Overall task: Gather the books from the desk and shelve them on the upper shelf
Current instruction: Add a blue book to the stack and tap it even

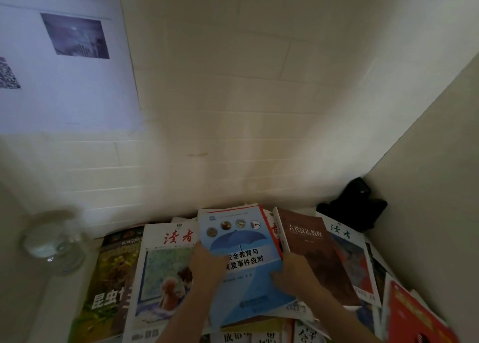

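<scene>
Both hands' grip pinching blue book (243, 262), left hand (207, 265), right hand (295, 272), long axis pointing away toward wall

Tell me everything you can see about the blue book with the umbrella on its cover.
The blue book is a thin softcover, glossy, closed, cover up. It shows a blue umbrella, four small round pictures above it and bold Chinese text on a white band. It lies tilted atop the spread of books on the desk, overlapping its neighbours. The left hand grips its left edge; the right hand holds its right edge.
</scene>
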Available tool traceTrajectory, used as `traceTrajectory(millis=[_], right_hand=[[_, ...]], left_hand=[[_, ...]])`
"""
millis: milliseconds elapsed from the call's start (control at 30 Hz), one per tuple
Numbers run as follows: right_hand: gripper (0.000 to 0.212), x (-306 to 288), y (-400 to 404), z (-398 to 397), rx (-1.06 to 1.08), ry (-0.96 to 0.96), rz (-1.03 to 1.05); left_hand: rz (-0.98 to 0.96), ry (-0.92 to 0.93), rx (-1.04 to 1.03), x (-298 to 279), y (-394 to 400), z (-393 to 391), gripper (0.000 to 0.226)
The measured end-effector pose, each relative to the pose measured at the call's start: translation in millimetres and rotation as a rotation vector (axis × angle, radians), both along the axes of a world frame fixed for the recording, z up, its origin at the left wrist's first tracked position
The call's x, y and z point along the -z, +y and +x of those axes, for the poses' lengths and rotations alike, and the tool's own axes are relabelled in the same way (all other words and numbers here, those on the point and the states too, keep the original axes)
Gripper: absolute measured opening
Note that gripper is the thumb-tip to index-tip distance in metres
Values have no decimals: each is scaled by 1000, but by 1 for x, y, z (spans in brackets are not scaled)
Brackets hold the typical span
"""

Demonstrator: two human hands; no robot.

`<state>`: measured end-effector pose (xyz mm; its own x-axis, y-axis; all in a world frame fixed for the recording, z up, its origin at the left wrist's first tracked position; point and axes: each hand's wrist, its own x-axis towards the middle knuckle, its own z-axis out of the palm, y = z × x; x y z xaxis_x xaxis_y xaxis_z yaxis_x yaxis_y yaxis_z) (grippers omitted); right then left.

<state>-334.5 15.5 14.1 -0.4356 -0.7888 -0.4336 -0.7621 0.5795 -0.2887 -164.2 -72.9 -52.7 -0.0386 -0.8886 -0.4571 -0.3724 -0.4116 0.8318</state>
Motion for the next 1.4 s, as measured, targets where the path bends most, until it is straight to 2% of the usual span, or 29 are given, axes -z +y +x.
traceTrajectory(millis=[100, 167, 233, 300, 400, 467, 567, 633, 667, 733, 833, 933, 1033, 1100, 1167, 1233, 1400], right_hand=[[30, 1, -2, 7, 17, -29, 28], [33, 2, 0, 7, 33, -44, -16], [38, 4, 3, 7, 76, -128, -98], [48, 5, 4, 11, 106, -223, -144], [62, 8, 5, 16, 103, -288, -144], [54, -1, 10, 14, 216, -492, -147], [48, -22, 30, -3, 409, -954, -276], [48, -37, 46, -25, 517, -1135, -394], [44, -46, 55, -40, 570, -1159, -434], [36, -64, 72, -72, 637, -1092, -473], [39, -63, 86, -127, 620, -762, -449], [34, -28, 88, -166, 591, -538, -369], [31, 17, 83, -183, 500, -465, -300], [34, 33, 77, -186, 456, -471, -286], [33, 40, 74, -185, 455, -549, -270], [37, 41, 75, -184, 471, -598, -274], [37, 40, 74, -177, 522, -610, -285]], left_hand=[[178, 157, -69, -13, -13, 9, 32], [82, 177, 32, -17, -13, 12, 31], [-60, 157, 136, -20, -8, 14, 44], [-121, 146, 153, -31, 2, 18, 52], [-255, 136, 156, -55, 12, 21, 50], [-364, 151, 203, -81, 17, 17, 47], [-479, 196, 288, -131, 21, -5, 44], [-466, 321, 324, -156, 25, -29, 42], [-420, 409, 336, -165, 28, -44, 40], [-297, 520, 344, -166, 31, -78, 36], [-219, 394, 392, -126, 33, -135, 40], [-78, 142, 448, -73, 36, -177, 39], [-57, -288, 561, -41, 40, -193, 43], [-39, -385, 540, -34, 41, -192, 51], [-24, -334, 489, -26, 39, -190, 53], [-15, -207, 456, -23, 36, -187, 49], [33, 78, 345, -34, 38, -175, 45]])
